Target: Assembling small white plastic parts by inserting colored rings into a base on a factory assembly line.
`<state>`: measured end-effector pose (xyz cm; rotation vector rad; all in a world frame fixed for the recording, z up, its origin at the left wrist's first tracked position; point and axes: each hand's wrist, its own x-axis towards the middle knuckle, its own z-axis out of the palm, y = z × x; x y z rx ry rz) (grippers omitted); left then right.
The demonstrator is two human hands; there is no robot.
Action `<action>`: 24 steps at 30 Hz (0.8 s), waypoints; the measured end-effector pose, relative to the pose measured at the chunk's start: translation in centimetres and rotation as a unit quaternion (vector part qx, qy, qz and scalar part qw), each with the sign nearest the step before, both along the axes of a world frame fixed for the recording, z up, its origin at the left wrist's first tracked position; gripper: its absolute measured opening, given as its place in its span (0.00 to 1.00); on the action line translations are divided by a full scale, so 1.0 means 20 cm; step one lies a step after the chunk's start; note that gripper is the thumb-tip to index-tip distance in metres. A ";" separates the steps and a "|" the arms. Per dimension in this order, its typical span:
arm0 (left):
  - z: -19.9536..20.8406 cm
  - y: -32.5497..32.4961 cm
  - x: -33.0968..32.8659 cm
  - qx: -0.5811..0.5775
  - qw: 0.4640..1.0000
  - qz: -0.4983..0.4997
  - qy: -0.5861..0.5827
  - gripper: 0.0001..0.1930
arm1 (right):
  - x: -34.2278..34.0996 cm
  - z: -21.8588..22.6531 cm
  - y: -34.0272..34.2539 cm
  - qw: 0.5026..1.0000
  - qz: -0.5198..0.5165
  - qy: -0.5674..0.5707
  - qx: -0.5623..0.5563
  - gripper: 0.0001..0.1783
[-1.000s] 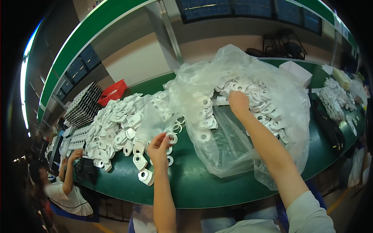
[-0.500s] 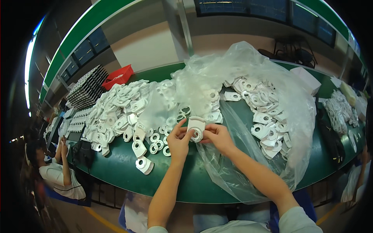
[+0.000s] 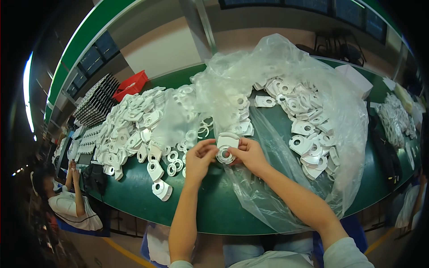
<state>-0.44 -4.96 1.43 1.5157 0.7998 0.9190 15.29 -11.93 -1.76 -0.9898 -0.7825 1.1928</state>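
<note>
White plastic part [image 3: 226,148] sits between both hands, above the green worktop [image 3: 134,196] — held clear of it, just in front of the open mouth of the clear bag [image 3: 286,80]

Left hand [image 3: 199,157] comes in from the part's left, fingers curled, thumb and fingertips pinching the left edge and the ringed lower end. Right hand [image 3: 251,154] comes from the right, fingers likewise closed on the part's right edge. Neither hand is spread; both are pinching the same piece, fingertips nearly meeting across it

Part lies roughly upright in view: flat plate end toward the far side, round collar end toward the person. Its long axis runs away from the body, across the line between the two hands. Both hands look equally near — touching it; cannot tell which bears more of the grip

Around it: loose rings [image 3: 175,157] lie on the worktop just left of the left hand; a spread pile of like parts [image 3: 129,125] lies further left; more parts [image 3: 308,134] rest inside the bag to the right, behind the right forearm. Red bin [image 3: 132,85] at the far left edge. Another person [image 3: 67,201] sits below the worktop's left end, well apart
</note>
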 end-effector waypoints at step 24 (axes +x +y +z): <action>-0.15 0.22 0.05 0.438 0.815 0.110 0.364 0.10 | 0.01 -0.01 0.00 0.998 0.041 0.042 -0.009 0.16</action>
